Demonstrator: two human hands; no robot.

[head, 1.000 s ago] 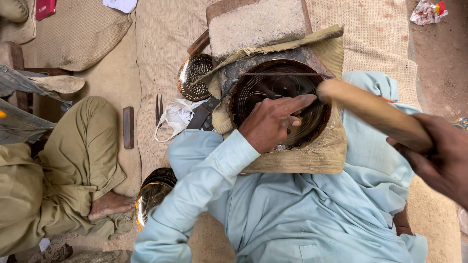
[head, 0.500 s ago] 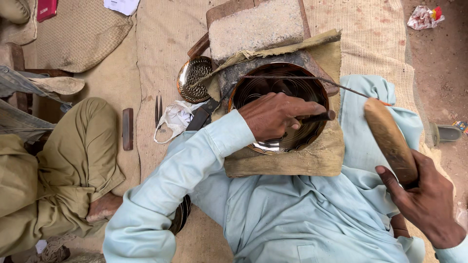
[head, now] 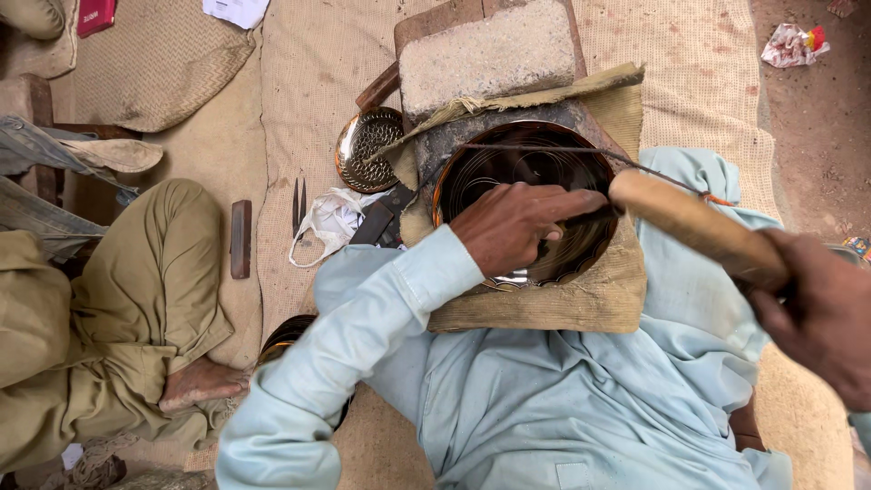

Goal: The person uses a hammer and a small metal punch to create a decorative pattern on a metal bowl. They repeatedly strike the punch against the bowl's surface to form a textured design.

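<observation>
A dark round metal plate [head: 490,172] with engraved patterns lies on a burlap pad [head: 562,304] in my lap. My left hand [head: 517,222] rests on the plate and pinches a thin dark chisel [head: 594,216] against it. My right hand [head: 821,313] grips a wooden mallet [head: 694,227], whose rounded head sits right beside the chisel's top end. A thin metal rod [head: 562,150] lies across the plate's far rim.
A stone block [head: 494,54] stands behind the plate. A perforated brass plate [head: 363,150], a white cloth [head: 331,218], scissors [head: 298,204] and a small dark bar [head: 239,238] lie on the mat. Another person in olive clothes [head: 118,299] sits at left.
My right hand swung the mallet back out to the right and down, then brought it in again to the chisel. My left hand stayed on the plate.
</observation>
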